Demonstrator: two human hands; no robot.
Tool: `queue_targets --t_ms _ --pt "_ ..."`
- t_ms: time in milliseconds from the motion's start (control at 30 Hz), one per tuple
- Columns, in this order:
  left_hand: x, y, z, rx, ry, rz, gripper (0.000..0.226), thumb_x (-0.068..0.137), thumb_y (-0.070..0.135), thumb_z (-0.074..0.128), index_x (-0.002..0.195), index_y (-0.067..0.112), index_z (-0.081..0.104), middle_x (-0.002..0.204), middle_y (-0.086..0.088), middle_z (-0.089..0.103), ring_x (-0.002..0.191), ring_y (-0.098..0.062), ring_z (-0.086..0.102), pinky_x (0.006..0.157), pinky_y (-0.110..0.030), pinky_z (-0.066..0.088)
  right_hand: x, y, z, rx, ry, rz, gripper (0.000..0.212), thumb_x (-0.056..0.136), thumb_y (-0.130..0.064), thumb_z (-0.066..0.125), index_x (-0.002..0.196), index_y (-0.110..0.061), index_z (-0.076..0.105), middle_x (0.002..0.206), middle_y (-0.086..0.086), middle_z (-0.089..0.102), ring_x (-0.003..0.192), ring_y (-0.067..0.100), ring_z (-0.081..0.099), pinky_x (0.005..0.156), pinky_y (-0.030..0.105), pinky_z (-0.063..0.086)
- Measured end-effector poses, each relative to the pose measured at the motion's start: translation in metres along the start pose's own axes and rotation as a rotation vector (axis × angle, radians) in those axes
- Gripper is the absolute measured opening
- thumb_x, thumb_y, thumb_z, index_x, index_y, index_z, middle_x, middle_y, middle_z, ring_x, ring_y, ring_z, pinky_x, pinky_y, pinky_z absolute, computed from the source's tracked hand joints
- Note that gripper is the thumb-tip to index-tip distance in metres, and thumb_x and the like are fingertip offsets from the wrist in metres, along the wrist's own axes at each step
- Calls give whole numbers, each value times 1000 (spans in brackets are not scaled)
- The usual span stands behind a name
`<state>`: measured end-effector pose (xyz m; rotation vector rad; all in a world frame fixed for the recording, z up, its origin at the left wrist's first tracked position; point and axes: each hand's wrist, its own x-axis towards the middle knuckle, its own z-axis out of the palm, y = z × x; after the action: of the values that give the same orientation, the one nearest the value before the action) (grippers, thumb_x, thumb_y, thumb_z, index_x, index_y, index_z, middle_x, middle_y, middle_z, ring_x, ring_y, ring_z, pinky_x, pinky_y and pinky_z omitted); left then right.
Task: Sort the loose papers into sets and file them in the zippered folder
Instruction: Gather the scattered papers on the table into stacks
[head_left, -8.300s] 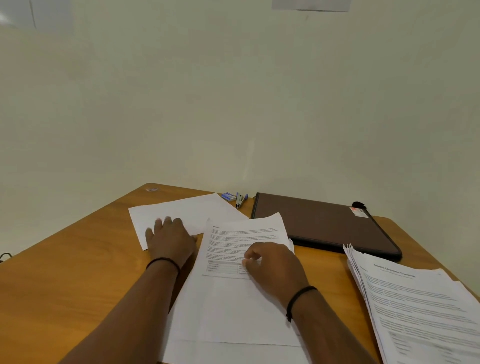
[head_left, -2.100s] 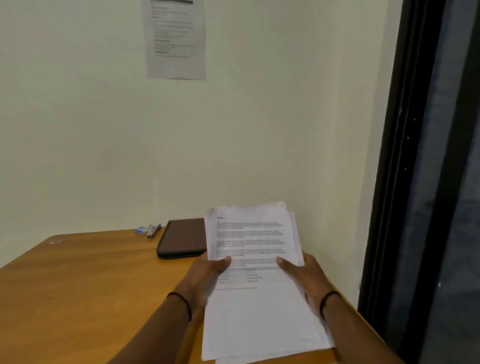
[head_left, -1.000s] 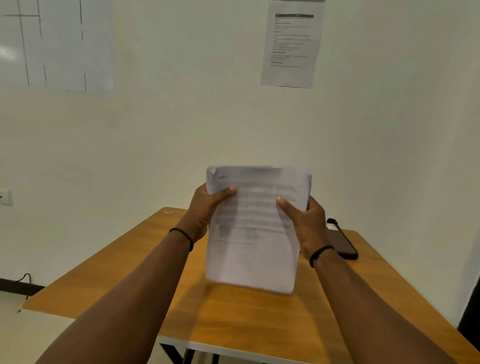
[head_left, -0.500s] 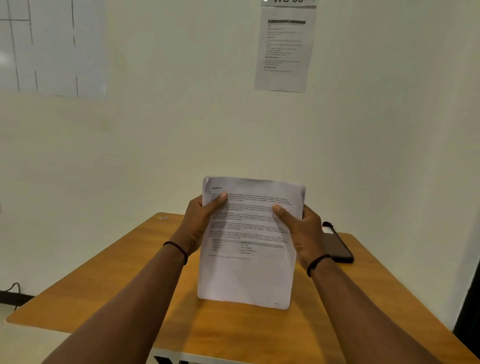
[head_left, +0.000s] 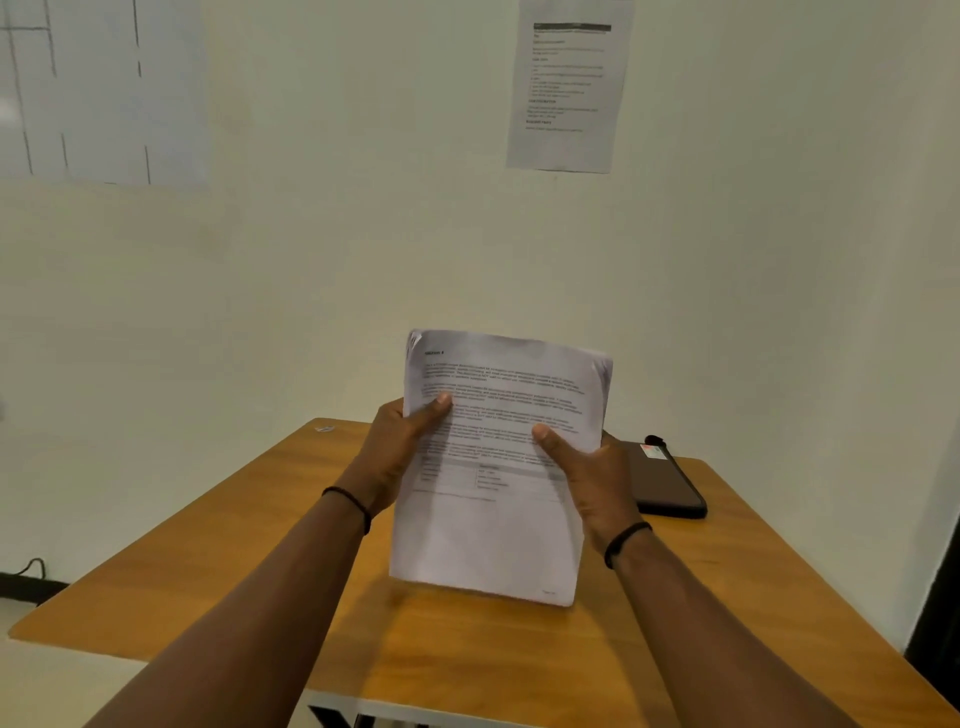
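A wooden surface with an orange-brown top and rounded corners stands against a pale cream wall. Near its far left corner, well left of the fingers, lies a small pale scrap, too small to identify. High above the fingers and slightly to their right, a printed notice is fixed to the wall; its text is too blurred to read. Far up and to the left, a large white sheet with thin dark ruled lines covers part of the wall. Low at the left edge, a dark cable loops along the wall's base.
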<state>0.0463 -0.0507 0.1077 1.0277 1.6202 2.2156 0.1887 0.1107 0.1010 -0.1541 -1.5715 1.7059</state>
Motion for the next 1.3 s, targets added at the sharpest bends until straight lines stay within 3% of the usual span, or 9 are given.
queue_targets --t_ms 267,400,533,667,800,1000,1133,1233,1300 --pt "-18 -39 -4 59 -4 -103 31 93 27 63 115 6 70 110 -7 75 102 -27 71 88 -38 57 -23 32 -19 -89 -68 80 21 80 -11 78 99 -16 72 88 -7 77 81 8 73 63 16 55" --pt "-23 -50 -2 15 41 -153 29 93 26 63 113 6 70 109 -9 75 98 -28 73 78 -34 59 -31 48 -28 -112 -93 118 27 78 -11 80 104 -17 72 98 -4 76 89 11 72 69 19 56" --pt "-11 -42 -1 -217 133 -129 31 97 23 59 123 7 64 118 -12 71 106 -33 70 87 -44 57 -21 39 -35 -154 -65 108 27 78 -14 79 104 -12 71 96 3 76 85 17 74 66 25 58" --pt "3 -37 6 -591 149 -116 38 99 25 54 134 10 58 134 -15 62 125 -35 58 105 -54 44 -9 30 -39 87 5 146 41 75 -17 79 114 -8 68 102 11 75 90 26 72 66 33 61" --pt "-4 -43 43 -693 32 -128 44 98 19 51 141 11 51 138 -15 58 128 -34 56 107 -53 44 -9 26 -21 366 83 127 46 77 -13 76 122 -11 65 115 6 72 107 22 68 90 41 54" --pt "12 -7 -14 -451 64 -185 45 88 0 58 133 4 58 127 -22 64 117 -42 62 94 -52 54 -8 15 -51 163 150 61 37 72 -19 81 108 -17 71 110 4 73 106 22 68 96 45 52" --pt "28 2 -41 8 -17 -338 37 87 -4 58 124 -3 62 124 -27 64 108 -43 65 96 -53 52 -4 7 -76 -41 209 -43 19 80 -7 77 95 -16 70 98 2 74 81 8 72 69 23 58" --pt "28 -4 -37 58 -163 -316 41 85 7 72 125 -1 63 121 -21 68 112 -41 65 96 -52 52 -1 2 -76 -179 200 -122 21 81 -8 77 100 -4 70 92 3 73 69 2 69 57 14 53" --pt "26 -14 -24 57 -164 -224 50 78 17 81 123 4 65 118 -15 71 109 -35 68 90 -46 56 -2 1 -71 -256 207 -169 22 81 -11 78 99 0 70 84 1 71 64 -2 66 53 12 49"
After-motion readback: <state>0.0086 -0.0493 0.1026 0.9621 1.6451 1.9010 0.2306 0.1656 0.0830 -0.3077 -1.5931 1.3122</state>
